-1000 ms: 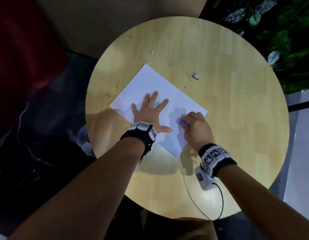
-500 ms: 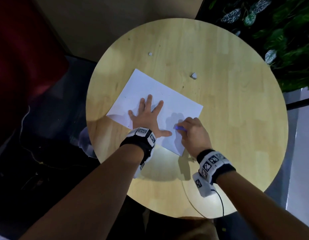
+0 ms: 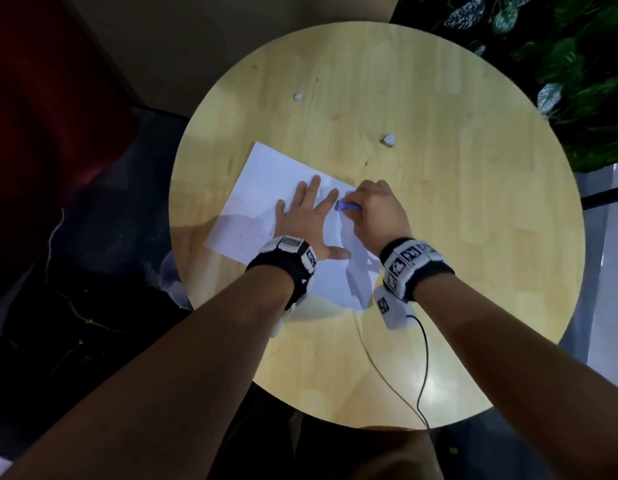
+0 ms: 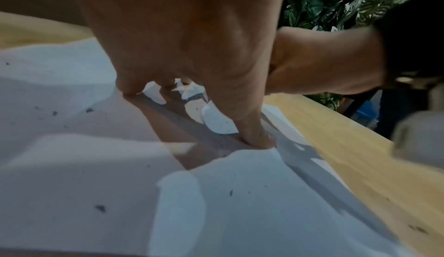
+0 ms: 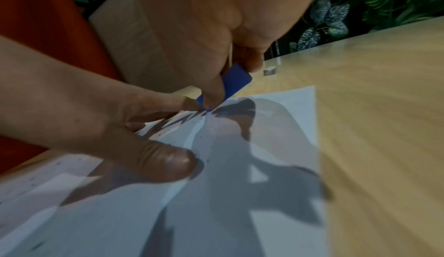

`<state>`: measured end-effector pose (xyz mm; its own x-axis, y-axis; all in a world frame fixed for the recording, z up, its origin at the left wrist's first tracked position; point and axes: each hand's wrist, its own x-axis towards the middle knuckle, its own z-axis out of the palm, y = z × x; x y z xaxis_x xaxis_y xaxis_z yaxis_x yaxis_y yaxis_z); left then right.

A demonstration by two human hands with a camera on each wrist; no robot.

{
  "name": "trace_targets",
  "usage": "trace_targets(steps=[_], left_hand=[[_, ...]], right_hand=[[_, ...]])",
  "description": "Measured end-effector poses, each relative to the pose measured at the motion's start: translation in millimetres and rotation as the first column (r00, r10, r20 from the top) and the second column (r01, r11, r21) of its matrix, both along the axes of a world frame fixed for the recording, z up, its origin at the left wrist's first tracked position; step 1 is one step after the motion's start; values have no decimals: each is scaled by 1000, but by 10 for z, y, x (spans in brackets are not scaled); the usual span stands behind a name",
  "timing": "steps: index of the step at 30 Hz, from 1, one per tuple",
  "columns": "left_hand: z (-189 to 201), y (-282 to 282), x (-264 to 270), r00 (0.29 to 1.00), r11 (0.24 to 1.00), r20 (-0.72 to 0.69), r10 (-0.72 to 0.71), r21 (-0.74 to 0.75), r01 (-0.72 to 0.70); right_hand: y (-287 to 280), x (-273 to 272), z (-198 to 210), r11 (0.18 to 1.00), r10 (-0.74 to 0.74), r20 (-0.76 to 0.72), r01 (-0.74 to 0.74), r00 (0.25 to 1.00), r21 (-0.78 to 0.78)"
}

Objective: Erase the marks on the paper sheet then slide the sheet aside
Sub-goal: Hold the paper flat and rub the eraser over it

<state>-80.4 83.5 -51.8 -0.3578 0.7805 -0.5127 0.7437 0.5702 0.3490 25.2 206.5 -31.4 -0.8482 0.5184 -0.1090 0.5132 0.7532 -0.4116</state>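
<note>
A white paper sheet (image 3: 266,188) lies at an angle on the round wooden table (image 3: 456,237); small dark crumbs dot it (image 4: 100,208). My left hand (image 3: 307,216) lies flat on the sheet with fingers spread, pressing it down (image 4: 252,137). Right beside its fingertips, my right hand (image 3: 373,209) pinches a blue eraser (image 3: 347,206) between thumb and fingers. In the right wrist view the eraser (image 5: 235,82) touches the paper (image 5: 276,128) near its far edge. The marks under the hands are hidden.
Two small white scraps lie on the table beyond the sheet, one (image 3: 388,139) to the right and one (image 3: 297,97) farther back. A cable (image 3: 421,358) trails from my right wrist over the near table edge. Leafy plants (image 3: 577,64) stand at the right.
My right hand has carried the eraser up the sheet toward its far edge, next to my left fingertips. My left hand still presses the sheet, which has shifted slightly under the rubbing.
</note>
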Motion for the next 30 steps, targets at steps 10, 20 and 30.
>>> trace_targets(steps=[10, 20, 30], left_hand=[[-34, 10, 4, 1000, 1000, -23, 10, -5, -10], [-36, -20, -9, 999, 1000, -50, -5, -1, 5], [1, 1, 13, 998, 999, -56, 34, -37, -36]], right_hand=[[-75, 543, -19, 980, 176, 30, -178, 984, 86], [-188, 510, -39, 986, 105, 4, -105, 994, 127], [-166, 72, -102, 997, -10, 14, 9, 1000, 82]])
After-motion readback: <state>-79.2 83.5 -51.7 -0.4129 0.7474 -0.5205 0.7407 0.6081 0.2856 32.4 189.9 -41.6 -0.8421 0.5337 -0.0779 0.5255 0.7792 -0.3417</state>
